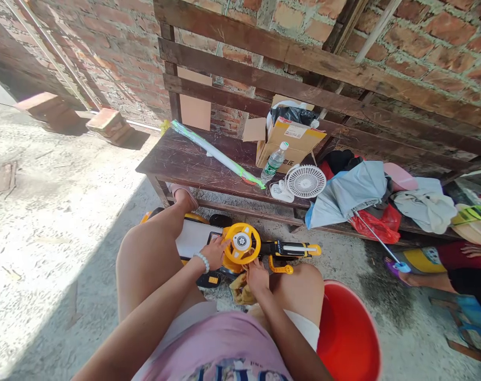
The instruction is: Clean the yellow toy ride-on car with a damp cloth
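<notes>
A yellow toy ride-on vehicle with a white seat (192, 241) stands between my knees. Its yellow steering wheel (257, 244) has a white hub. My left hand (215, 254), with a beaded bracelet at the wrist, grips the left side of the wheel rim, one finger lying along it. Below the rim, my right hand (258, 279) is closed on a brownish-yellow cloth (241, 291), its fingertips partly hidden under the wheel. A yellow lever-like part (280, 266) and a black front section (270, 247) extend to the right of the wheel.
A red bucket (351, 328) stands by my right leg. On the wooden bench (164, 153) are a wrapped long roll (216, 151), a bottle (275, 163), a white fan (306, 181), a cardboard box (291, 140) and a folded umbrella (349, 188). Another person's leg (430, 280) shows at right.
</notes>
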A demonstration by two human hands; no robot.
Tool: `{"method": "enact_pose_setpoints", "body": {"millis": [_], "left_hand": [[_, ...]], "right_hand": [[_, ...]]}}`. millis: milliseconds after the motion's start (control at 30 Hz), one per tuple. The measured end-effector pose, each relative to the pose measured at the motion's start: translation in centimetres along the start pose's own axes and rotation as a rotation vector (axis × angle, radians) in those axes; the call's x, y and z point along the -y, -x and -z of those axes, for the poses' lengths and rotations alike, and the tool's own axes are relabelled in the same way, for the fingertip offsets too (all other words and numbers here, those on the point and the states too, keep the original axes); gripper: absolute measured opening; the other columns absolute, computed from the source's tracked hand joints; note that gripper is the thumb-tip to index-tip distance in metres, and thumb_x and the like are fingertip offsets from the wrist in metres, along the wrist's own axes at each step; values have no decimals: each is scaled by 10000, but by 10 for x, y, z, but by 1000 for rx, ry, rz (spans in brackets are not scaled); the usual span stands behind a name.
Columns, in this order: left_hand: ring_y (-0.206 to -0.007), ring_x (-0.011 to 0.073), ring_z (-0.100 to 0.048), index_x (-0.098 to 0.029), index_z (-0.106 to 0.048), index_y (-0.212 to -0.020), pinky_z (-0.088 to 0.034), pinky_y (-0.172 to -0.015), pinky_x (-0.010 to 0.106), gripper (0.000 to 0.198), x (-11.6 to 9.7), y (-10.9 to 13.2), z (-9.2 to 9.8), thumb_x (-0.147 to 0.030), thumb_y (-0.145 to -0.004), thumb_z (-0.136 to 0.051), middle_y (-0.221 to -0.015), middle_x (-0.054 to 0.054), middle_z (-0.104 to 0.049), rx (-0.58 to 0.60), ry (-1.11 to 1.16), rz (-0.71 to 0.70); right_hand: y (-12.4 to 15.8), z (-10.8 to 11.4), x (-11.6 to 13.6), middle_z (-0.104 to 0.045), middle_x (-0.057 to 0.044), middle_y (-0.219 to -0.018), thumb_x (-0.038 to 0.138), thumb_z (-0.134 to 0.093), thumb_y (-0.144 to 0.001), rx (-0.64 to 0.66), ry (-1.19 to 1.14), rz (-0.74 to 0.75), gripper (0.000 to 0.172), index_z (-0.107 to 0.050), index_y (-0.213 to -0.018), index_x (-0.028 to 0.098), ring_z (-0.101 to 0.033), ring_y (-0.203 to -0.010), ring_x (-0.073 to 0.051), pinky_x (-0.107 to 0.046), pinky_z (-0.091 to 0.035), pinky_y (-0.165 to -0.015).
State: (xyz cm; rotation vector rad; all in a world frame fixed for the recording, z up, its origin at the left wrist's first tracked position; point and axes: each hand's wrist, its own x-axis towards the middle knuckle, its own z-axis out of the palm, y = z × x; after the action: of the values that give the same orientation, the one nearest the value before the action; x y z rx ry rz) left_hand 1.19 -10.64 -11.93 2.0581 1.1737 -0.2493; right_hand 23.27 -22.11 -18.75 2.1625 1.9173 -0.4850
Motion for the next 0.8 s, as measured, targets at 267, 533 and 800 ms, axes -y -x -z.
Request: {"method": "enact_pose_setpoints", "body": {"millis": [267, 533, 800], "left_hand": [[-1670, 395, -252, -152, -317, -1709, -298, -1339, 585, 771, 1, -3, -3, -288, -971, -498, -1783, 192, -325, 14, 17, 13], [-1645, 381, -328, -160, -316, -1705, -356, -1314, 560, 779, 1, -1, -7, -296, -962, -504, -1736, 186, -424, -22, 26, 15], [-1636, 387, -345, -152, -316, -1705, -375, -1298, 552, 758, -3, -1, -6, -255, -977, -501, -1742, 208, -403, 2, -44, 34]], "right_hand": [[-8, 29, -44, -572, -134, -1586, 127, -530, -888, -337, -33, -81, 676, -578, -1558, 200, -601, -1342, -282, -366, -541, -1084], [-21, 35, -17, -267, -189, -1801, 294, -469, -1074, -101, 147, -222, 545, -558, -1607, 226, -701, -1122, -306, -465, -638, -868], [0, 29, -10, -403, -216, -1733, 154, -542, -1004, 22, 57, -206, 524, -631, -1519, 179, -712, -1223, -302, -414, -615, -957]]}}
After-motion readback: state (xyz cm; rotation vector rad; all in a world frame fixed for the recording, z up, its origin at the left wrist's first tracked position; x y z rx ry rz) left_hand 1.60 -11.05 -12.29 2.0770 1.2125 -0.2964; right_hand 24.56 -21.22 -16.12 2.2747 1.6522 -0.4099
